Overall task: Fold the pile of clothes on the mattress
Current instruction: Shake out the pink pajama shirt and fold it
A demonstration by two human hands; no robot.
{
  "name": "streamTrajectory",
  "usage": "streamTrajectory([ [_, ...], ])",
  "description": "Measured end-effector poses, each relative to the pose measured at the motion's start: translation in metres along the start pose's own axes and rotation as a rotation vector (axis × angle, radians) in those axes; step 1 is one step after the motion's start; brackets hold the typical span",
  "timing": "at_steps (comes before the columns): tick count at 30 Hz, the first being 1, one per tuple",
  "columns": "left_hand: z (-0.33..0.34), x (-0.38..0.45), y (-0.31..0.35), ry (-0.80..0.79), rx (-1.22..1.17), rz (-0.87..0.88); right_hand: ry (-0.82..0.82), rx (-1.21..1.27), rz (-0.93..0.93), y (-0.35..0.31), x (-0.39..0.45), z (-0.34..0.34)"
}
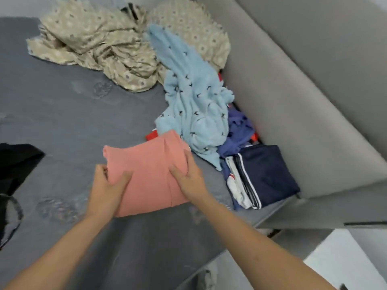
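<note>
Head view: the left hand [109,182] grips the left edge of a folded salmon-pink knit garment [147,174] — thumb on top, fingers curled around the edge — while the right hand [187,174] presses on its right side with fingers nearly straight. The garment lies on the grey quilted mattress [69,114], just left of a folded navy garment with white stripes [263,174]. Beyond it lies the unfolded pile — a light-blue fleece garment with dark bird prints [194,105] and a crumpled beige patterned cloth [100,45] — beside the grey upholstered bed frame [293,101].
</note>
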State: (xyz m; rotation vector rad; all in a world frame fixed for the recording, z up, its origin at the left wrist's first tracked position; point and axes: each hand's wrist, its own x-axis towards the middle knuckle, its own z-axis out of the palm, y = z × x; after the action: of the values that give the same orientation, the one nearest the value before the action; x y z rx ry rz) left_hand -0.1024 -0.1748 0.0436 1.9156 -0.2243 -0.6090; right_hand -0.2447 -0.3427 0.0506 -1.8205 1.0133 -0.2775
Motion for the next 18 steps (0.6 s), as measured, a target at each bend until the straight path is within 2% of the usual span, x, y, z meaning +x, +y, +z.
streamTrajectory([
  [11,0.288,-0.047,0.095,-0.199,-0.101,0.112,0.187,-0.132,0.064,0.127,0.054,-0.288],
  [16,0.402,-0.079,0.106,-0.233,-0.033,0.057,0.192,-0.283,0.102,0.203,0.071,-0.386],
  [18,0.435,-0.084,0.097,-0.223,0.037,0.0,0.14,-0.344,0.114,0.23,0.079,-0.407],
])
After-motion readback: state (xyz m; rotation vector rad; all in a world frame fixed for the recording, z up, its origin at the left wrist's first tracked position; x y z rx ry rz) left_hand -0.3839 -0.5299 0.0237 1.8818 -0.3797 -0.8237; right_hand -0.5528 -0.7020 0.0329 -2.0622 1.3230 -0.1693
